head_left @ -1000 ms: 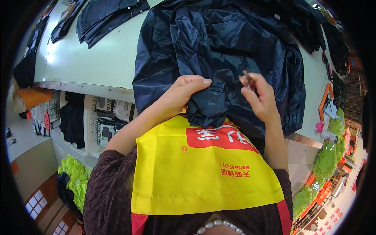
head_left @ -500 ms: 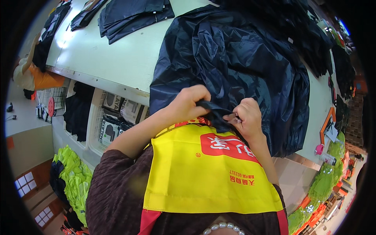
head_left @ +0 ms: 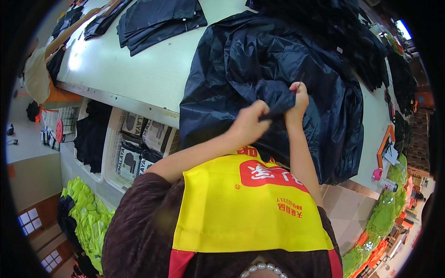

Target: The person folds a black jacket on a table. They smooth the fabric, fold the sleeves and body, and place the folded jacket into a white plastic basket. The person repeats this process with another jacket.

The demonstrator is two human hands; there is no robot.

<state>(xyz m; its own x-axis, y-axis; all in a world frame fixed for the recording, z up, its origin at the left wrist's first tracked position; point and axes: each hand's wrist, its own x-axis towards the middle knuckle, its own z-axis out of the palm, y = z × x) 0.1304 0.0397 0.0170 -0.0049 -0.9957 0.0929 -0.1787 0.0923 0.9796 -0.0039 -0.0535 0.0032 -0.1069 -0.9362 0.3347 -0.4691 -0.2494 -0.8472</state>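
A large, glossy navy garment (head_left: 213, 78) lies crumpled over the table in front of me, its lower part hanging past the near edge. My left hand (head_left: 250, 123) is closed, pinching a bunched fold of this cloth. To the right and slightly farther off, my right hand (head_left: 298, 104) grips the same fold with thumb and fingers. Between the two hands the fabric is gathered and pulled up from the rest. Whether the fold is a cuff, hem or collar cannot be made out.
Stacked dark folded garments (head_left: 160, 21) lie on the pale table (head_left: 139, 65) at the far left. More black cloth (head_left: 343, 23) is piled behind the navy garment. Below the table edge stands a white basket (head_left: 111, 160) of packaged items. A co-worker (head_left: 39, 74) is at the left.
Both hands have moved away from my apron, farther over the table, carrying the gripped fold with them. The co-worker at the left now stretches an arm over the table.
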